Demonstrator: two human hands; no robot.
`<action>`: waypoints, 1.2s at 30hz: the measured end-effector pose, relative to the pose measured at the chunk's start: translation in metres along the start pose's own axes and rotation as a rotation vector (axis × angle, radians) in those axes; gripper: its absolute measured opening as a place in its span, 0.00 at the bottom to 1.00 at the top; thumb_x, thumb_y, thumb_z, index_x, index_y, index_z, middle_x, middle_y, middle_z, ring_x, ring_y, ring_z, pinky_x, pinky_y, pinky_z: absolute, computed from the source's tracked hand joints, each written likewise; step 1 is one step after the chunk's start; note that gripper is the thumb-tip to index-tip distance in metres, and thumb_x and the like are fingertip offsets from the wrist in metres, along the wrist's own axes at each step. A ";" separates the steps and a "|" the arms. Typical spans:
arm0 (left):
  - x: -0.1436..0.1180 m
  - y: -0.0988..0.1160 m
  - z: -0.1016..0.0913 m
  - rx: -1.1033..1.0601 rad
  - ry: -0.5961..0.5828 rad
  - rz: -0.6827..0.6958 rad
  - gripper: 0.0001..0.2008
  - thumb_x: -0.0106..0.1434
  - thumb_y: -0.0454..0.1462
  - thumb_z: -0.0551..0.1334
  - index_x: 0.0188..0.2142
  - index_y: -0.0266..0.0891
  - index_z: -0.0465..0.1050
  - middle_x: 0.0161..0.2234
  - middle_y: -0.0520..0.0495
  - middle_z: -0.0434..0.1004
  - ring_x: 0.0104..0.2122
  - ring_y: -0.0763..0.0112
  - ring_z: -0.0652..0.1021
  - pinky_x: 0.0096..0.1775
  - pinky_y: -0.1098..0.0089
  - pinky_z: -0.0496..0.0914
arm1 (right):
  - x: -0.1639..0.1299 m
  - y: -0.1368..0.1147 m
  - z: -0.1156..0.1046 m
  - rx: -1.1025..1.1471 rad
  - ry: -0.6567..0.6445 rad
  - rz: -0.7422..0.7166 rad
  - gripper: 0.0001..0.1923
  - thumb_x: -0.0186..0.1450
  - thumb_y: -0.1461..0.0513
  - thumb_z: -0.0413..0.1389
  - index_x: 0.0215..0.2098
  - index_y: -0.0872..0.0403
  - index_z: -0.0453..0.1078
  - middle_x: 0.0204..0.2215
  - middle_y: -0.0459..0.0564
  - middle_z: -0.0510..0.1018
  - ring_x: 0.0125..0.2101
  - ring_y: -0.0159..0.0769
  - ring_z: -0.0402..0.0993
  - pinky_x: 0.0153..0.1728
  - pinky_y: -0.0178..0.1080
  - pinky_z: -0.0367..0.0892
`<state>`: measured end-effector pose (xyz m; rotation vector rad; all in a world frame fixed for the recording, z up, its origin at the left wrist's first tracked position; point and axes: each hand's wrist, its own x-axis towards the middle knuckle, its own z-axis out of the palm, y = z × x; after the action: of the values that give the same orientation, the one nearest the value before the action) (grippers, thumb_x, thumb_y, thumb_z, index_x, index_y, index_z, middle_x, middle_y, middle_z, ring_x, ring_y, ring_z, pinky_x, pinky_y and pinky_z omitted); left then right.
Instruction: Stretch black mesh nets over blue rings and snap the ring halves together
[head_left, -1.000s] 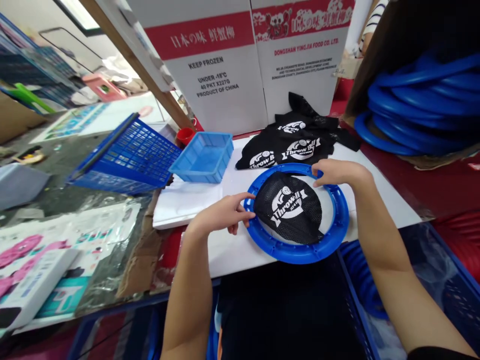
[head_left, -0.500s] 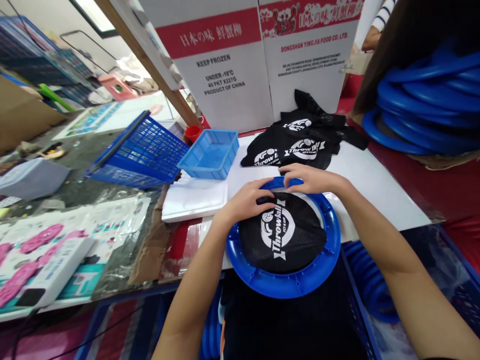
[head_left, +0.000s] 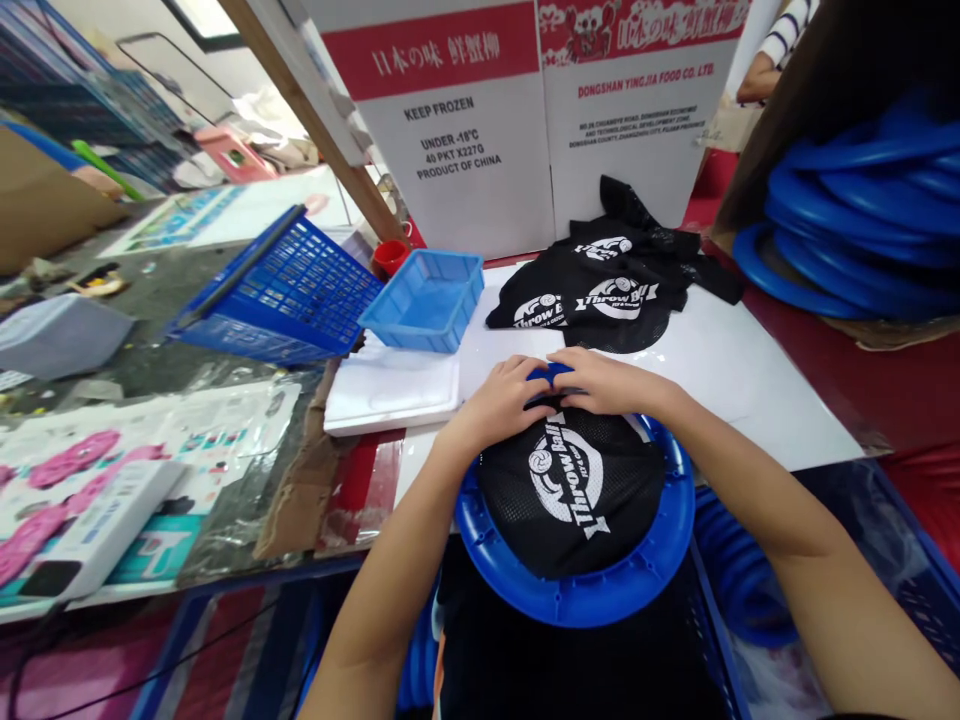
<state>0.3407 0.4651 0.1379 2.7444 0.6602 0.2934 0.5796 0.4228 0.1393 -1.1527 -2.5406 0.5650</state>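
Both hands are bunched together at the far edge of the blue ring (head_left: 577,590), which sits half on the white board (head_left: 750,380) and half hanging off the near edge toward my lap. Left hand (head_left: 499,405) is curled over the rim with its fingers pressing on the black mesh net (head_left: 570,490) — I'd call that a grasp on the net edge and rim together. Right hand (head_left: 607,385) is doing the same from the other side, fingers bent down onto the net where it meets the ring, fingertips nearly touching the left ones. A bit of blue rim peeks out between the two hands.

The net lies across the ring's opening with its white "Throw Ball" print facing up, a little slack and tilted rather than flat.

Further back on the board there's a pile of more black nets (head_left: 607,290) — well apart from my hands. Left of it a light blue tray (head_left: 424,300), a small red cup (head_left: 390,257) behind that, and a dark blue basket (head_left: 277,290) tipped on its side. A stack of blue rings (head_left: 847,220) sits off to the right, and white cartons (head_left: 517,110) stand along the back.
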 end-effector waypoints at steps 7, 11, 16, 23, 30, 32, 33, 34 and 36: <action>0.001 -0.001 0.000 -0.200 0.072 -0.066 0.02 0.69 0.35 0.67 0.37 0.41 0.78 0.53 0.40 0.78 0.58 0.51 0.75 0.63 0.49 0.70 | 0.002 -0.004 -0.001 0.056 0.092 -0.068 0.08 0.72 0.68 0.55 0.38 0.52 0.75 0.60 0.59 0.75 0.62 0.50 0.69 0.64 0.56 0.68; 0.003 -0.001 -0.003 -0.351 0.137 -0.113 0.04 0.69 0.37 0.67 0.36 0.42 0.76 0.45 0.44 0.80 0.49 0.57 0.79 0.58 0.52 0.73 | 0.002 -0.004 -0.006 0.085 0.154 -0.044 0.06 0.74 0.64 0.55 0.41 0.51 0.75 0.50 0.58 0.79 0.53 0.49 0.73 0.56 0.54 0.69; 0.006 -0.003 -0.002 -0.401 0.160 -0.111 0.04 0.69 0.37 0.67 0.37 0.41 0.79 0.45 0.43 0.80 0.49 0.58 0.80 0.58 0.55 0.73 | 0.008 -0.006 -0.002 0.005 0.119 -0.014 0.08 0.75 0.63 0.53 0.39 0.52 0.74 0.36 0.52 0.80 0.40 0.45 0.73 0.50 0.49 0.66; 0.008 -0.008 -0.002 -0.493 0.179 -0.315 0.03 0.67 0.35 0.67 0.37 0.41 0.81 0.41 0.46 0.85 0.45 0.61 0.82 0.53 0.59 0.75 | 0.007 -0.007 0.002 0.077 0.251 0.026 0.10 0.74 0.64 0.54 0.39 0.50 0.77 0.38 0.52 0.80 0.43 0.44 0.75 0.47 0.45 0.70; 0.010 -0.006 0.000 -0.431 0.189 -0.370 0.06 0.67 0.35 0.65 0.37 0.40 0.82 0.42 0.45 0.87 0.45 0.59 0.83 0.55 0.57 0.75 | 0.008 -0.006 0.006 0.061 0.255 0.063 0.11 0.73 0.66 0.53 0.40 0.52 0.79 0.39 0.53 0.82 0.41 0.43 0.77 0.47 0.45 0.71; 0.011 -0.004 0.000 -0.422 0.186 -0.386 0.06 0.67 0.35 0.64 0.36 0.40 0.82 0.42 0.44 0.87 0.45 0.58 0.83 0.55 0.56 0.75 | 0.008 -0.005 0.006 0.052 0.255 0.057 0.11 0.72 0.67 0.53 0.40 0.52 0.79 0.39 0.53 0.82 0.40 0.42 0.77 0.46 0.45 0.71; 0.012 -0.004 0.000 -0.418 0.185 -0.392 0.06 0.67 0.35 0.64 0.36 0.40 0.82 0.42 0.44 0.87 0.45 0.58 0.83 0.55 0.56 0.75 | 0.008 -0.005 0.006 0.052 0.262 0.055 0.11 0.72 0.67 0.53 0.40 0.53 0.79 0.38 0.54 0.82 0.40 0.42 0.77 0.46 0.44 0.71; 0.012 -0.003 0.000 -0.414 0.187 -0.398 0.06 0.67 0.35 0.64 0.36 0.40 0.82 0.42 0.44 0.87 0.45 0.58 0.83 0.55 0.56 0.75 | 0.009 -0.005 0.006 0.055 0.274 0.054 0.11 0.72 0.66 0.53 0.40 0.53 0.79 0.38 0.54 0.82 0.40 0.42 0.77 0.45 0.44 0.71; 0.013 -0.002 0.000 -0.414 0.195 -0.410 0.06 0.67 0.35 0.64 0.36 0.39 0.82 0.41 0.44 0.87 0.45 0.58 0.83 0.55 0.56 0.75 | 0.009 -0.005 0.007 0.062 0.294 0.060 0.11 0.72 0.66 0.53 0.40 0.52 0.78 0.38 0.53 0.82 0.40 0.42 0.77 0.45 0.44 0.71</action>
<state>0.3512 0.4732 0.1391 2.1478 1.0570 0.5353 0.5677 0.4256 0.1366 -1.1962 -2.2323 0.4472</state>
